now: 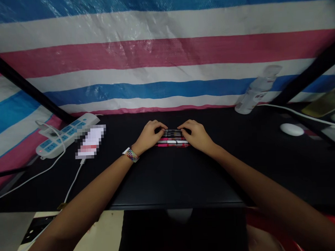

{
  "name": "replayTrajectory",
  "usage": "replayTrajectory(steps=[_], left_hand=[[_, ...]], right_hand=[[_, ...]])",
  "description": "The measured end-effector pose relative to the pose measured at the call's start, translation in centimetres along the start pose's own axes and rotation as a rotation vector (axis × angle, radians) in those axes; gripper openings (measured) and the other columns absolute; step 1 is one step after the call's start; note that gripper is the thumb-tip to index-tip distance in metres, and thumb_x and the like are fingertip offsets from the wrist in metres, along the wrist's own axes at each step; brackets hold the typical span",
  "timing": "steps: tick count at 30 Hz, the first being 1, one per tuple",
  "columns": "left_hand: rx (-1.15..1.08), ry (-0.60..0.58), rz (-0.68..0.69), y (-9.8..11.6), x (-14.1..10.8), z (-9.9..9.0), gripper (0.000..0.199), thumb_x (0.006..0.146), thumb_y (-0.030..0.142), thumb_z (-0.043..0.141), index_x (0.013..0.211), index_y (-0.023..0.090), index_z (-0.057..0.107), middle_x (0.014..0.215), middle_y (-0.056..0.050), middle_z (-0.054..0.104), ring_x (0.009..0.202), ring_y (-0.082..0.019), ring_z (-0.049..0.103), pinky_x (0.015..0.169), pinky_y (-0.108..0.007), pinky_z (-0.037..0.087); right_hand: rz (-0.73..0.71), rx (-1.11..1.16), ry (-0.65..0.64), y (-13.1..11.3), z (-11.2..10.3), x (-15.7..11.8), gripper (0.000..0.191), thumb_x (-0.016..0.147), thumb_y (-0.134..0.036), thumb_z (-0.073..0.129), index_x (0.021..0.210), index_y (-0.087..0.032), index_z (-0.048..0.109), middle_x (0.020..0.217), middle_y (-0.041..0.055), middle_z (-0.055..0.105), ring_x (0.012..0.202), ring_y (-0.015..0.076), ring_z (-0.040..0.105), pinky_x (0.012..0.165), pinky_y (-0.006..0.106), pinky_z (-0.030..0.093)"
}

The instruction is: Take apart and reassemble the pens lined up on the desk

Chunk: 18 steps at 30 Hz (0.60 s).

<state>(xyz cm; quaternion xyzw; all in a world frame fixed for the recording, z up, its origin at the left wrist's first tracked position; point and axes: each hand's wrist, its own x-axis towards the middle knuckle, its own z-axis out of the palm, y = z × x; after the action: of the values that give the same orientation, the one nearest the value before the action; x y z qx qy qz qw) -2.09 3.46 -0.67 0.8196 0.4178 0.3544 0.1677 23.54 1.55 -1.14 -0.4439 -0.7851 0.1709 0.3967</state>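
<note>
Several pens lie side by side in a compact row on the black desk (175, 177), pointing left to right. Dark pens (172, 133) make up the far part of the row. Nearer to me are a white-bodied pen (173, 142) and a pen with red-pink parts (166, 145). My left hand (150, 135) is closed at the left ends, thumb and index finger curled against the dark pens. At the right ends my right hand (196, 135) mirrors it, fingers bent onto the pens. Both hands partly cover the pen ends.
A white power strip (69, 134) with a plugged-in charger and a blurred-out phone (91, 141) on a cable lie at left. To the right stand a clear bottle (255, 92) and a white mouse (292, 129), near a white cable (300, 114). Striped sheeting (164, 55) hangs behind.
</note>
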Motion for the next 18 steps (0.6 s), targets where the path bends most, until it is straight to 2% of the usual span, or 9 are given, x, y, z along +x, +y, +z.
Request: replayTrajectory(steps=[4, 11, 18], left_hand=[[0.032, -0.004, -0.012, 0.29, -0.07, -0.05, 0.018, 0.096, 0.016, 0.064, 0.099, 0.025, 0.080, 0.099, -0.005, 0.077, 0.096, -0.026, 0.066, 0.094, -0.045, 0.052], [0.066, -0.009, -0.043, 0.69, -0.10, -0.23, 0.020, 0.097, 0.012, 0.062, 0.101, 0.023, 0.079, 0.101, -0.005, 0.076, 0.101, -0.025, 0.066, 0.099, -0.044, 0.052], [0.083, -0.010, -0.055, 0.73, -0.06, -0.10, 0.017, 0.097, 0.013, 0.064, 0.096, 0.023, 0.078, 0.097, -0.005, 0.074, 0.098, -0.025, 0.065, 0.096, -0.044, 0.052]], right_hand=[[0.012, -0.041, 0.024, -0.02, 0.13, -0.08, 0.026, 0.097, -0.016, 0.060, 0.101, -0.025, 0.084, 0.102, 0.0101, 0.075, 0.103, 0.0313, 0.070, 0.096, 0.050, 0.056], [0.011, -0.137, 0.080, 0.27, -0.11, -0.14, 0.038, 0.092, -0.002, 0.049, 0.101, -0.022, 0.080, 0.103, 0.0096, 0.076, 0.101, 0.0293, 0.068, 0.091, 0.044, 0.054], [0.003, -0.144, 0.040, 0.37, 0.02, -0.22, 0.037, 0.090, 0.000, 0.048, 0.093, -0.022, 0.077, 0.097, 0.0076, 0.075, 0.094, 0.0269, 0.067, 0.086, 0.041, 0.051]])
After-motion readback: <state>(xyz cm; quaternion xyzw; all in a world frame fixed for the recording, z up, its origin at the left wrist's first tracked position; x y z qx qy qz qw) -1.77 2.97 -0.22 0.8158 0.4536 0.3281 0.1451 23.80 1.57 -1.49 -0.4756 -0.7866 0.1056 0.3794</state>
